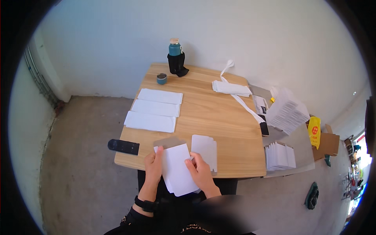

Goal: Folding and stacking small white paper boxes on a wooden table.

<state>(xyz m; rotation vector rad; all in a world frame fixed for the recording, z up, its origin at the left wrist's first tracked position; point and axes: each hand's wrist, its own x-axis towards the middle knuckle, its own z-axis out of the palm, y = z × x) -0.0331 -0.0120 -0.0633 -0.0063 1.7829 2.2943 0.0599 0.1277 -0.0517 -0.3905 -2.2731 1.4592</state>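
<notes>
Between my two hands, at the table's near edge, is a small loose bundle of white paper sheets (pixel 178 166), fanned unevenly at the lower end. My left hand (pixel 153 164) grips its left edge, thumb on top. My right hand (pixel 199 172) has hold of the right edge, also with the thumb in front. Just beyond the right hand a flat stack of white cut sheets (pixel 204 150) with notched edges lies on the wooden table (pixel 211 117). A black flat oblong object (pixel 123 147) rests over the table's left edge, beyond my left hand.
Three folded white bundles (pixel 154 109) lie in a row on the left. Toward the back stand a blue bottle (pixel 175 49) in a black sleeve and a small cup (pixel 161 78). A white strapped bundle (pixel 232 88) sits right; beside the table are piled white sheets (pixel 288 111).
</notes>
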